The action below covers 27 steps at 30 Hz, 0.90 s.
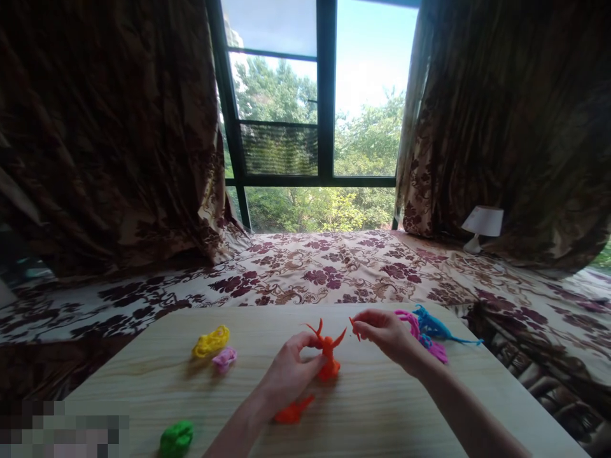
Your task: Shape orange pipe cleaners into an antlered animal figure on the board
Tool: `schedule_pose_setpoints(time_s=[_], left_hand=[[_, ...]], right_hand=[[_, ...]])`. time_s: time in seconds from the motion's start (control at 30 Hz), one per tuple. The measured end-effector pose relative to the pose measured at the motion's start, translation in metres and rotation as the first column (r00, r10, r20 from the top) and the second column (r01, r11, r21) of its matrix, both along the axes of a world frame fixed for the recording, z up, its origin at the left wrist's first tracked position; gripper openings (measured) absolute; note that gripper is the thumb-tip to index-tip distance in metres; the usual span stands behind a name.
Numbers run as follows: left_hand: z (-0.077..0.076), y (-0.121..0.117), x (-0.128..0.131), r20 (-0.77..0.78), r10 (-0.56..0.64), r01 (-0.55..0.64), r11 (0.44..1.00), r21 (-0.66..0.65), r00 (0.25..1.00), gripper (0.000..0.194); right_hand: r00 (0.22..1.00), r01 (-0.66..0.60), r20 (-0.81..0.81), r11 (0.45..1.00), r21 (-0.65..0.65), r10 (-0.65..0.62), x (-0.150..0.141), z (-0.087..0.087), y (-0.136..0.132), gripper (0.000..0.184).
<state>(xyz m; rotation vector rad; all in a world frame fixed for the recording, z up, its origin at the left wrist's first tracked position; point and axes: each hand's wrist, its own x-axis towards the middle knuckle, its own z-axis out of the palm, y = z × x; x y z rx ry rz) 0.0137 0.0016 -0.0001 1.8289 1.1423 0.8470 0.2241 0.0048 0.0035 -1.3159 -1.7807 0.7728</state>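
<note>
So the orange figure (329,364) is around the middle of the surface (382,413), looks upright, with thin prongs sticking up and out at the top. The left hand (298,366) has its grip pinched on the figure's side, thumb and fingers steadying it. The right hand (379,327) is just beside it, grip closed on a skinny orange strip (356,329) by the fingertips, apart from the figure.

My read: this is the add-a-small-piece stage. Next move calls for a light touch, lining the strip up with the figure without bending those prongs, which look easy to knock. Can't tell exactly where it'd go.

Around that: a flat-ish orange piece (292,412) lies nearer the wearer, close to the left forearm, so watch the elbow. A yellow bundle (210,342) and a pale pink lump (224,359) are off left, a green lump (176,439) near the front. Magenta strands (436,350) and a blue tangle (432,323) sit behind the right wrist, partly hidden. Nothing really blocks the gap between the hands.
</note>
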Motion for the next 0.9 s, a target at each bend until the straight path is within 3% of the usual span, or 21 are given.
schedule_pose_setpoints(time_s=[0.17, 0.3, 0.47, 0.67, 0.77, 0.9], left_hand=[[0.003, -0.002, -0.005, -0.013, -0.070, 0.070, 0.998, 0.003, 0.997, 0.025], [0.000, -0.005, -0.004, 0.041, -0.068, 0.069, 0.998, -0.011, 0.997, 0.021], [-0.009, -0.007, -0.001, 0.205, -0.089, 0.126, 0.976, -0.176, 0.975, 0.023], [-0.012, -0.007, 0.000, 0.188, -0.022, 0.052, 0.986, -0.157, 0.982, 0.020], [-0.009, -0.008, -0.001, 0.159, -0.034, 0.063, 0.982, -0.178, 0.987, 0.021], [-0.005, -0.006, -0.001, 0.059, -0.037, 0.038, 0.999, -0.027, 0.998, 0.018]], right_hand=[[0.968, -0.077, -0.245, 0.994, -0.080, 0.055, -0.018, 0.000, 0.006, 0.033], [0.939, -0.076, -0.340, 0.994, -0.081, 0.044, -0.026, -0.003, 0.005, 0.033], [0.928, -0.050, -0.371, 0.997, -0.051, 0.028, -0.030, -0.006, 0.002, 0.029], [0.949, 0.023, -0.314, 0.999, 0.036, -0.011, -0.034, -0.008, -0.002, 0.014], [0.983, 0.057, -0.178, 0.992, 0.115, -0.036, -0.034, -0.005, -0.007, 0.012], [0.997, 0.065, 0.026, 0.975, 0.214, -0.072, -0.034, -0.001, -0.011, 0.014]])
